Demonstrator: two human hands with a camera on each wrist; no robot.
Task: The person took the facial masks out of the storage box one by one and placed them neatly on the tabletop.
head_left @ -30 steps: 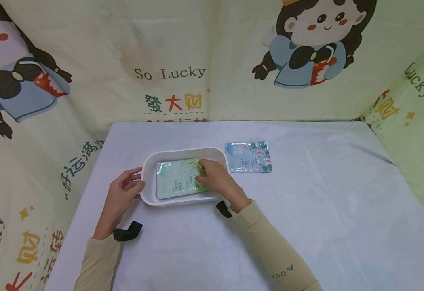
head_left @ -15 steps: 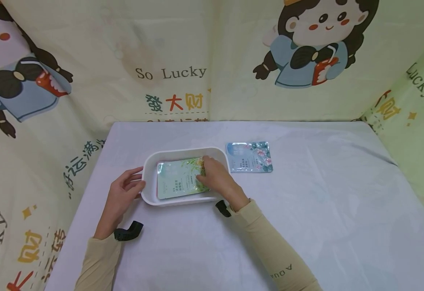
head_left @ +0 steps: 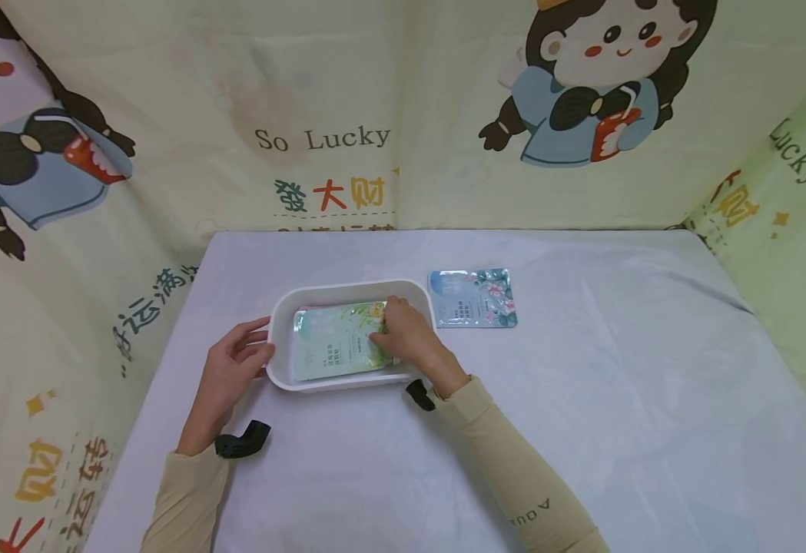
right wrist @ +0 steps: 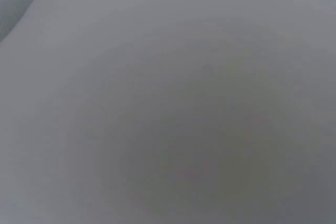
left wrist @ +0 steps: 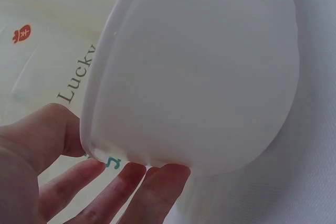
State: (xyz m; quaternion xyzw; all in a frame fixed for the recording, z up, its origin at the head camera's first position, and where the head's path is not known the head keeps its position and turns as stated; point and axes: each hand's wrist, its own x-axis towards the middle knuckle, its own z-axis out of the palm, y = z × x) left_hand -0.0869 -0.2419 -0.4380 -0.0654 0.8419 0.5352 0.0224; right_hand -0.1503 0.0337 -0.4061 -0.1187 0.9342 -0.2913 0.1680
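Observation:
In the head view a white tray (head_left: 281,375) stands on the cloth-covered table. My left hand (head_left: 235,370) holds its left end, thumb at the rim and fingertips against the outer wall. The left wrist view shows the same tray (left wrist: 199,77) from its outer side. Inside lies a pale green flat packet (head_left: 326,346), resembling a sheet mask packet, with leaves and yellow flowers printed at its right end. My right hand (head_left: 412,338) pinches that end; its fingertips are partly hidden. A thin pink edge shows behind the green packet.
A blue packet with pink flowers (head_left: 473,298) lies flat just right of the tray. White cloth covers the table (head_left: 617,415). Printed curtains (head_left: 444,184) hang behind and beside it. The right wrist view is a grey blur.
The green packet has slid slightly left within the tray, and my right hand has shifted a little with it. My left hand and the blue packet stay put.

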